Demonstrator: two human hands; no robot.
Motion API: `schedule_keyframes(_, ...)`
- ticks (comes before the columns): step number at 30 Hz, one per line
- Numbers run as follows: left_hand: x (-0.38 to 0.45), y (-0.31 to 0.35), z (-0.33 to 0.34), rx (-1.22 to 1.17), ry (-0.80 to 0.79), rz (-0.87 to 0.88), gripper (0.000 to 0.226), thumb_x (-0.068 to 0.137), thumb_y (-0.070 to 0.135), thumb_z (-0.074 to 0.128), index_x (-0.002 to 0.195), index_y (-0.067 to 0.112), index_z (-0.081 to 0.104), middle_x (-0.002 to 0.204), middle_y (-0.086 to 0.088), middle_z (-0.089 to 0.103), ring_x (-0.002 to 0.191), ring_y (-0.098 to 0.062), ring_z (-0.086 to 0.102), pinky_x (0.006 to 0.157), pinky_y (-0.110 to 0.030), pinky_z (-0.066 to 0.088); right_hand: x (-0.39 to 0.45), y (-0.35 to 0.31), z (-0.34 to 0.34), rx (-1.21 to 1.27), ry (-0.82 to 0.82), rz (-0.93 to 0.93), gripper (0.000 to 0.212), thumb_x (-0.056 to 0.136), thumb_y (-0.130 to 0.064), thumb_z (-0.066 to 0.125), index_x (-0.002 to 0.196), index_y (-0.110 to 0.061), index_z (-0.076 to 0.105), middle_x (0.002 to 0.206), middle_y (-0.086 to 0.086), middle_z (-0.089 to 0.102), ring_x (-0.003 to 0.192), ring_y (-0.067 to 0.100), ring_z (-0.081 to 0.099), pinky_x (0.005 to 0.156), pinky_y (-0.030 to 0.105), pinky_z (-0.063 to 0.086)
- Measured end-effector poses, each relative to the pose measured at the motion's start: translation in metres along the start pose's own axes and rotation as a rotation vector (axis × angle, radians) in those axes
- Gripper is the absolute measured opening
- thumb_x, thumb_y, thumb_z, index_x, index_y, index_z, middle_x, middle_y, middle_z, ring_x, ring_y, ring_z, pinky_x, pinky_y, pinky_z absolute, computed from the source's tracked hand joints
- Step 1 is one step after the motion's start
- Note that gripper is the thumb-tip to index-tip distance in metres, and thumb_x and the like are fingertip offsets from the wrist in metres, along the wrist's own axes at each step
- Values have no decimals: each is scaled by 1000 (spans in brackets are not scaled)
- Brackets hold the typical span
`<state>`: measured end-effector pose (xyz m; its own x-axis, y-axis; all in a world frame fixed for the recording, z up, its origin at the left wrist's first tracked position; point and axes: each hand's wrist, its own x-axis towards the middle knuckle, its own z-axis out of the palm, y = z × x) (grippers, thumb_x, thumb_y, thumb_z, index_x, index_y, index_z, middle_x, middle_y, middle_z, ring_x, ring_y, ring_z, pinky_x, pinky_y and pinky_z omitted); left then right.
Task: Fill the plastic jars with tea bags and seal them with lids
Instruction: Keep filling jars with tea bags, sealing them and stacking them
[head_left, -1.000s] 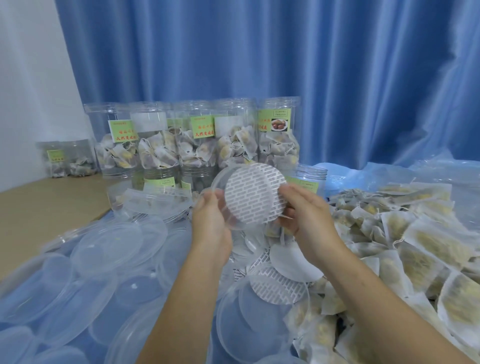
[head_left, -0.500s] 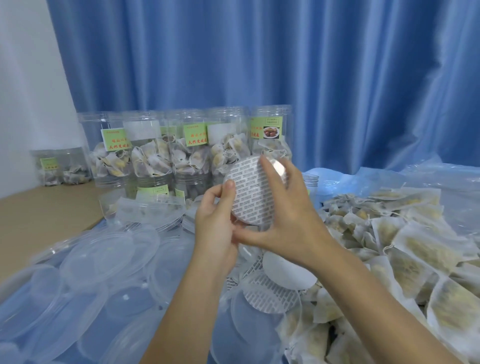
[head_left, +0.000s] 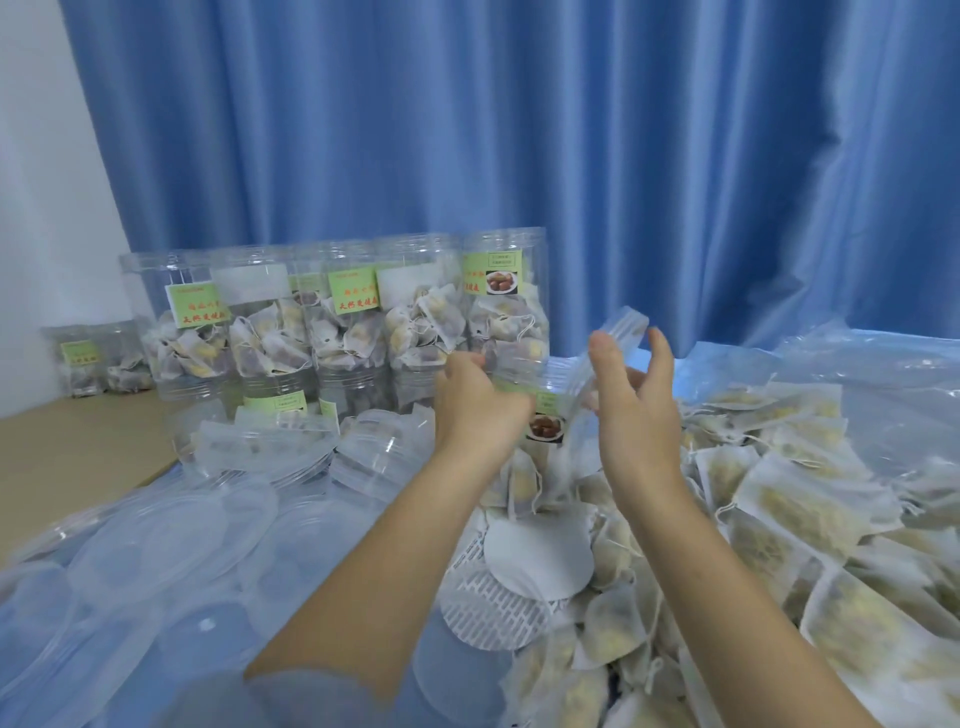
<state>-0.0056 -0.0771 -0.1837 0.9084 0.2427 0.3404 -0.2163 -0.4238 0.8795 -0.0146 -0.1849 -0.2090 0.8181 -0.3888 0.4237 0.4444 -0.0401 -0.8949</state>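
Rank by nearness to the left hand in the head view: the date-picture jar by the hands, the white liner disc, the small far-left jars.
From the left hand:
1. Date-picture jar, just right.
2. White liner disc, below.
3. Small jars, far left.

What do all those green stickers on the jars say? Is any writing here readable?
Green label on a filled jar: red Chinese characters, seemingly "天然更健康", slightly blurred.
Green label on the leftmost tall jar: red characters, too blurred to read.
Green label with a food photo: small print, too small to read.
Label on the jar by the left hand: too small to read.
White labels: show no writing.
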Motion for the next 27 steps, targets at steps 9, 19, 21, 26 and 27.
schedule_keyframes(9, 11, -28, 47, 227, -22, -57, 128, 36, 48, 90, 135, 9, 20, 137, -14, 34, 130, -31, 30, 102, -38, 32, 12, 18, -6, 143, 3, 243, 104, 52, -84, 46, 143, -36, 27, 137, -4, 48, 122, 24, 52, 102, 48, 42)
schedule_keyframes(19, 19, -32, 32, 179, 49, 128, 120, 35, 44, 91, 137, 23, 33, 136, 1, 38, 130, -23, 30, 108, -40, 31, 15, 11, -12, 192, -64, 250, 97, 56, -79, 53, 142, -40, 29, 129, 2, 52, 115, 26, 57, 93, 45, 51)
schedule_keyframes(21, 16, -26, 25, 151, 50, 258, 118, 38, 33, 93, 139, 20, 33, 138, -1, 34, 131, -20, 31, 109, -40, 31, 13, 9, -13, 181, -86, 212, 96, 58, -79, 55, 142, -42, 28, 116, 1, 58, 111, 25, 59, 91, 44, 53)
schedule_keyframes(26, 8, -8, -7, 289, 107, 458, 112, 43, 27, 91, 139, 20, 33, 140, 3, 37, 131, -19, 35, 104, -45, 35, 2, -6, -8, 204, -218, 122, 81, 56, -82, 60, 127, -44, 48, 111, 18, 59, 99, 29, 66, 71, 36, 60)
schedule_keyframes(27, 7, -5, -16, 322, 117, 472, 111, 44, 26, 90, 139, 20, 33, 140, 2, 38, 131, -21, 35, 104, -45, 34, 0, -10, -7, 184, -232, 96, 72, 56, -82, 60, 118, -48, 51, 109, 16, 60, 98, 29, 66, 68, 33, 60)
